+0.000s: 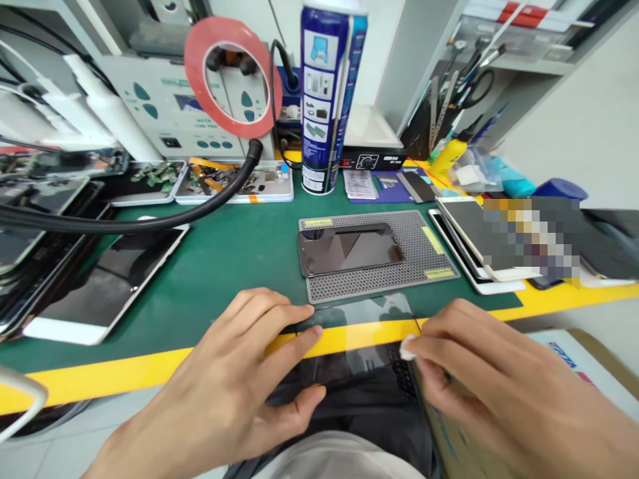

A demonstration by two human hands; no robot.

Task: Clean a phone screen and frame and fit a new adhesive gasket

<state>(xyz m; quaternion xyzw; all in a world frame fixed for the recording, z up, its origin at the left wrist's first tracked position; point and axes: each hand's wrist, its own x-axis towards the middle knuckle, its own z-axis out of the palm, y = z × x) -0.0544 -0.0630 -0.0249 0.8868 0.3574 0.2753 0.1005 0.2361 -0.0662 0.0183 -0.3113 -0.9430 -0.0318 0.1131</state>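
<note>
A clear glass panel (357, 336) spans the space between my hands, over the table's yellow front edge. My left hand (234, 372) holds it at its left side, fingertips along the edge and thumb lower down. Pinched in my right hand (479, 366) is a small white wad (408, 348), which touches the panel's right side. Just beyond the panel, a dark smartphone (349, 249) lies screen up on a grey perforated mat (429, 259). The lower end of the panel is hard to make out against dark clothing.
A tall blue spray can (327, 100) stands behind the mat. A black hose (200, 209) crosses the left side above a white tablet (110, 283). Several panels and tablets (479, 233) are stacked at right. Parts trays (237, 183) and a red tape roll (194, 53) sit behind.
</note>
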